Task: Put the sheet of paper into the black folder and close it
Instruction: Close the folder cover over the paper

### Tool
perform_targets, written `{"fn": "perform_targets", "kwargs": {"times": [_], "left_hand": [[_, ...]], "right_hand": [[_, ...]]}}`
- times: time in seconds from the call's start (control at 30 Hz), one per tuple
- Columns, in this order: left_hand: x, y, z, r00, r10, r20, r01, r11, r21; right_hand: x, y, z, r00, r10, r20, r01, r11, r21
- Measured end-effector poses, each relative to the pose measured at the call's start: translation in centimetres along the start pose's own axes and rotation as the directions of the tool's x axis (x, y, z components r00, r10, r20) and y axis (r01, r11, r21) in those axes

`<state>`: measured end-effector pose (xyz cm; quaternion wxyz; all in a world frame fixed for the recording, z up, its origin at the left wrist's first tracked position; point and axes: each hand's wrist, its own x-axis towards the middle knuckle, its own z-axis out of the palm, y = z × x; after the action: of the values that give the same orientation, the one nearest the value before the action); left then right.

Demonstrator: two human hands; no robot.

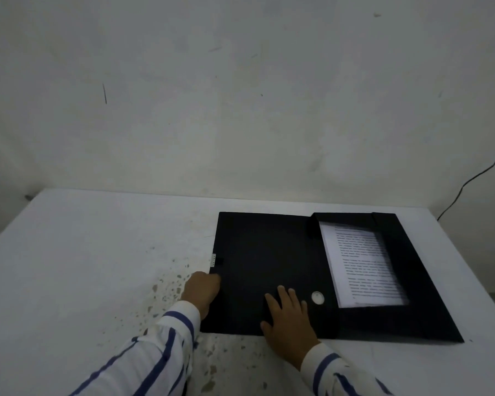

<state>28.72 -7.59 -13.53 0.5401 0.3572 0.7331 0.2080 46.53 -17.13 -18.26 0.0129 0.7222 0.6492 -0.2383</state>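
Left hand [202, 290] curled around the folder's [257, 270] left edge, gripping the cover just below the small clasp tab [213, 260]. Right hand [287, 318] flat, fingers spread, pressing the cover near the round hole [317, 297], holding nothing. Paper [363, 267] already lies in the folder's right tray. Insert looks done; the folder is open flat on the table [83, 252], so closing remains.

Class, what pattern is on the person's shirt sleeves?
White with blue stripes, seen on the sleeves in the head view.
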Motion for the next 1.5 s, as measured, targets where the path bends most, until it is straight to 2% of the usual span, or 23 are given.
{"fn": "perform_targets", "kwargs": {"times": [0.23,0.3,0.43,0.57,0.63,0.67,0.77,0.87,0.93,1.03,1.1,1.2,1.33,1.43,1.5], "left_hand": [[-0.4,2.5,-1.8,0.990,0.007,0.144,0.012,0.991,-0.130],[-1.5,3.3,-2.2,0.980,0.085,0.178,-0.050,0.981,-0.189],[-4.4,5.2,-1.3,0.936,0.288,0.201,-0.219,0.926,-0.308],[-8.0,7.2,1.9,0.827,0.516,0.222,-0.431,0.837,-0.338],[-9.8,8.0,4.1,0.729,0.642,0.238,-0.574,0.762,-0.300],[-10.5,8.4,5.4,0.670,0.698,0.251,-0.645,0.716,-0.268],[-12.2,9.3,9.3,0.534,0.785,0.313,-0.778,0.602,-0.182],[-12.5,9.2,13.5,0.487,0.787,0.379,-0.826,0.556,-0.095],[-12.0,8.6,16.0,0.503,0.747,0.435,-0.826,0.563,-0.013],[-10.7,7.3,19.3,0.597,0.636,0.489,-0.770,0.625,0.128],[-9.7,6.3,21.0,0.658,0.564,0.499,-0.735,0.626,0.261],[-8.6,5.1,22.9,0.704,0.524,0.480,-0.710,0.549,0.442],[-8.0,3.8,25.1,0.736,0.516,0.439,-0.672,0.472,0.571],[-7.7,3.0,25.3,0.718,0.547,0.430,-0.667,0.363,0.651],[-7.5,2.6,25.5,0.706,0.562,0.431,-0.668,0.325,0.670]], "right_hand": [[-0.8,-0.9,-1.6,0.999,0.019,-0.030,-0.016,0.994,0.112],[-1.0,-1.8,-2.7,0.997,0.043,-0.064,-0.025,0.966,0.258],[-1.7,-3.9,-6.9,0.988,0.048,-0.149,0.048,0.816,0.576],[-3.3,-4.4,-12.9,0.948,0.051,-0.314,0.209,0.642,0.737],[-4.4,-3.7,-15.7,0.932,0.069,-0.357,0.275,0.506,0.817],[-4.9,-2.9,-16.9,0.924,0.083,-0.372,0.293,0.470,0.832],[-6.3,0.7,-20.2,0.917,0.140,-0.374,0.266,0.484,0.834],[-7.6,5.6,-22.2,0.912,0.176,-0.371,0.242,0.501,0.831],[-8.4,9.0,-23.1,0.902,0.214,-0.374,0.203,0.556,0.806],[-9.4,14.3,-23.5,0.900,0.278,-0.337,0.084,0.646,0.758],[-9.7,17.6,-23.2,0.896,0.331,-0.295,-0.034,0.714,0.699],[-9.5,21.3,-21.5,0.885,0.385,-0.261,-0.135,0.749,0.649],[-8.4,24.8,-18.3,0.884,0.423,-0.197,-0.239,0.773,0.588],[-7.9,25.3,-16.1,0.879,0.437,-0.190,-0.269,0.784,0.560],[-7.7,25.5,-14.9,0.878,0.431,-0.209,-0.272,0.808,0.523]]}}
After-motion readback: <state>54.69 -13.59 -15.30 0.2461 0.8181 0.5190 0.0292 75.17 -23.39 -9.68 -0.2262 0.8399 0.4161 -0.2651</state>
